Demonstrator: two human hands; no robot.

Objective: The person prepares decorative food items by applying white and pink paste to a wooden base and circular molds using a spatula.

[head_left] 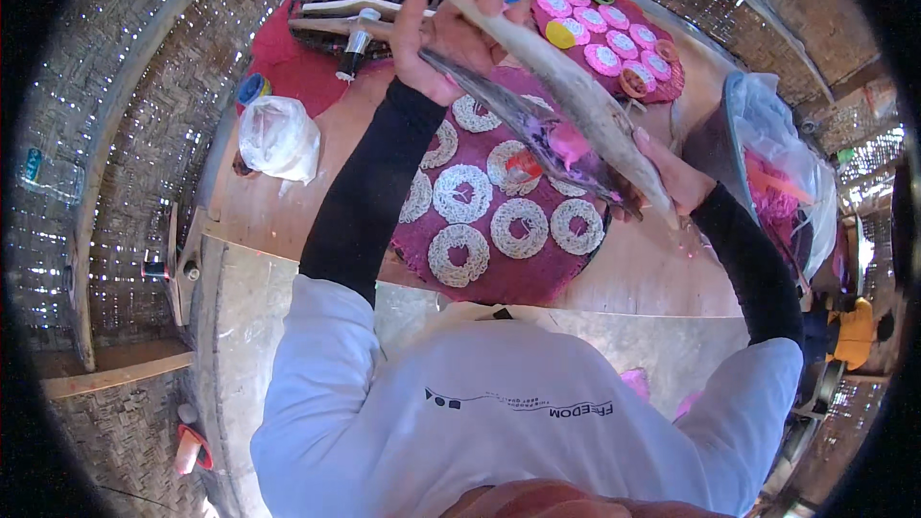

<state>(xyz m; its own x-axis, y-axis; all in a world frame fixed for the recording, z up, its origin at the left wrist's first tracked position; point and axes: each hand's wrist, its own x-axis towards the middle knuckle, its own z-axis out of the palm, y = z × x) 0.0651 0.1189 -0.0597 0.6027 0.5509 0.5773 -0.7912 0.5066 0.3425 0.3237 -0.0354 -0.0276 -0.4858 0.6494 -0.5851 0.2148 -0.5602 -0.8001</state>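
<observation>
1. The left hand (432,50) is partly open, thumb raised, behind the upper ends of a pale stick (576,91) and a dark slat (508,118).
2. The right hand (674,176) is closed around their lower ends.
3. A pink lump (568,145) sits on the slat, near its middle.
4. Below, white rings (462,194) lie on a round pink tray (523,280) on the worktop (652,280).
5. Farther off are pink-and-white rings (602,59) and, to the left, a white bag (278,139).

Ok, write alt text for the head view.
A person's right hand grips one end of a long pale piece and a dark, pink-stained piece, with the left hand at the other end. Beneath lies a round magenta mat bearing white rings; pink-and-white rounds sit farther back, and a white bag stands left.
</observation>
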